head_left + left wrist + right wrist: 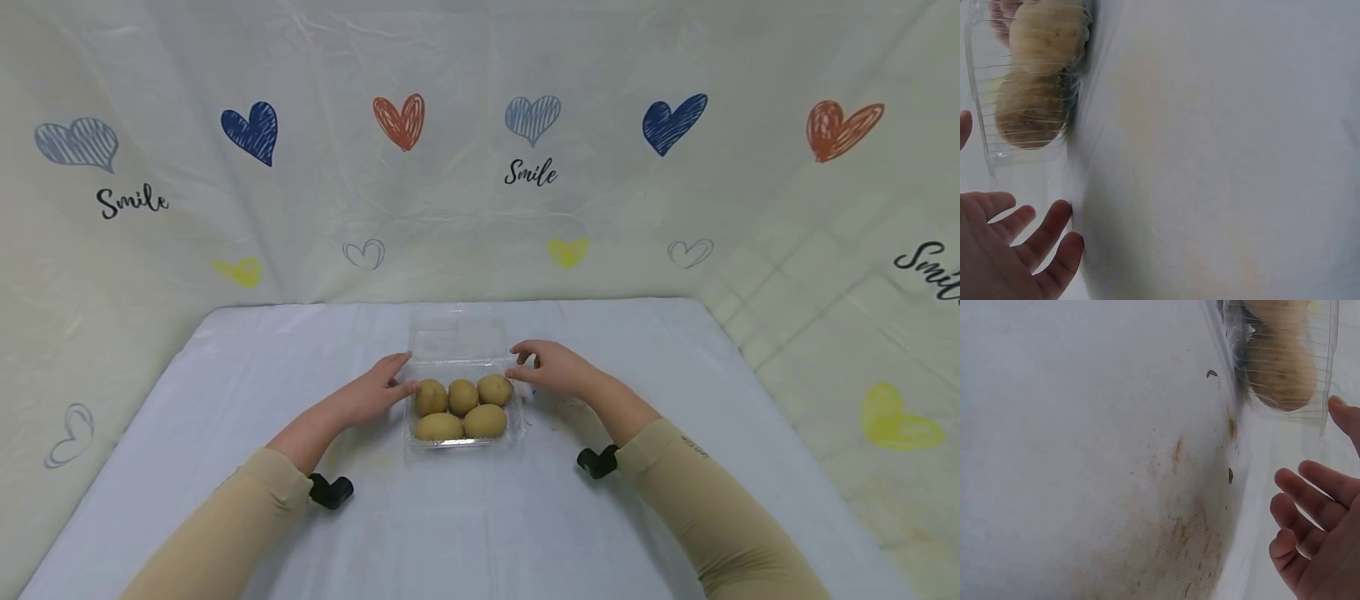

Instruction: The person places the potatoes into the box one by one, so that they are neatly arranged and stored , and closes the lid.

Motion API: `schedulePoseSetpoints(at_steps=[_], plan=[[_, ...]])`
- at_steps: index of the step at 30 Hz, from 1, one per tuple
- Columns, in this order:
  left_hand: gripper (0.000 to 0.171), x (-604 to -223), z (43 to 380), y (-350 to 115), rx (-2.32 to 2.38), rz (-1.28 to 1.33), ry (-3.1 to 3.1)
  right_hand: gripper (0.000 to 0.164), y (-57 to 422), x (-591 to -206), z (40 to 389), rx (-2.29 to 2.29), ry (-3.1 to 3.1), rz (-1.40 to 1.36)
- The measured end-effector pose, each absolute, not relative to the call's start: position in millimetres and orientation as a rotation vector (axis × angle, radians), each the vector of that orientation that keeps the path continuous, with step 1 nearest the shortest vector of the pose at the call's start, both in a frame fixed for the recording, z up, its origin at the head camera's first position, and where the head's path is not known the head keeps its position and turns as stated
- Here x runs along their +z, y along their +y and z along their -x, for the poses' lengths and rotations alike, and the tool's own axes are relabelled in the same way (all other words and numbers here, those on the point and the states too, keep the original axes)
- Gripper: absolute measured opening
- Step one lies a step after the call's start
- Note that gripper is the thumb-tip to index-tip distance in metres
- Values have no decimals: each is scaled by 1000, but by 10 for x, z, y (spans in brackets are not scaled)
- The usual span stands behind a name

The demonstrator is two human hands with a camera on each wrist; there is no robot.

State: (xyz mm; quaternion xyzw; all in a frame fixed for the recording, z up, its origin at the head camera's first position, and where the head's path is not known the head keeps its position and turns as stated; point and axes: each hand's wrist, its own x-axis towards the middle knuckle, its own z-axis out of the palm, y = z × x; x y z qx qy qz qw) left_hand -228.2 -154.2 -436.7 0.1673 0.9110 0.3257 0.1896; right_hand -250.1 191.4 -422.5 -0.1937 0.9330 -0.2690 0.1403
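Note:
A clear plastic clamshell container stands on the table with several potatoes in its base. Its transparent lid is folded back, away from the person. At the container's left rear corner is my left hand, fingers spread and holding nothing. In the left wrist view, the fingers lie beyond the ribbed wall, apart from the potatoes. My right hand is at the right rear corner, fingers loosely bent. The right wrist view shows its thumb at the container's rim; contact is hard to tell.
A white cloth covers the table. Brown dirt marks and small crumbs lie on it to the container's right. Behind the table hangs a pale sheet printed with hearts. A small black camera sits at each wrist.

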Motion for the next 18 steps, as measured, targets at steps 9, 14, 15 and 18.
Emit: schedulePoseSetpoints(at_steps=[9, 14, 15, 18], plan=[[76, -4376, 2234, -1539, 1085, -436, 2509, 55, 1928, -4174, 2422, -832, 2767, 570], [77, -4375, 2157, -1557, 1141, -425, 2516, 53, 1965, -4121, 2339, -850, 2785, 628], [77, -4375, 2139, -1563, 1152, -427, 2520, 52, 1974, -4115, 2323, -848, 2785, 638], [76, -4372, 2084, -1588, 1174, -443, 2516, 50, 2010, -4112, 2278, -837, 2780, 670]])
